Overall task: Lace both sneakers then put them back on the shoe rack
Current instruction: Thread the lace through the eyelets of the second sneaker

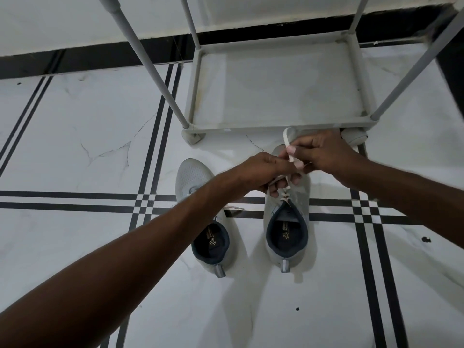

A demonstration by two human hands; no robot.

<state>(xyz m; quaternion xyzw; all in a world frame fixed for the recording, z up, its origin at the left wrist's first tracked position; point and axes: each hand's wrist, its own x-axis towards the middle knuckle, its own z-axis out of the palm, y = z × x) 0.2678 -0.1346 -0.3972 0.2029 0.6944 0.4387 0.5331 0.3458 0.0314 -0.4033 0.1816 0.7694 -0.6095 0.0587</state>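
Observation:
Two light grey sneakers with dark blue linings stand on the floor, toes toward the rack. Over the right sneaker (288, 237) both hands work its cream lace (288, 144). My left hand (263, 174) pinches one lace strand above the eyelets. My right hand (321, 153) holds a loop of the same lace, which sticks up past my thumb. The left sneaker (198, 177) lies under my left forearm, and a loose lace end (233, 208) shows beside its tongue. The grey shoe rack (276, 128) stands just beyond the sneakers, its bottom shelf bare.
The floor is white marble tile with black stripe inlays (148, 199). Grey rack poles (150, 69) rise at the left and right of the shelf. A black skirting band runs along the wall behind the rack.

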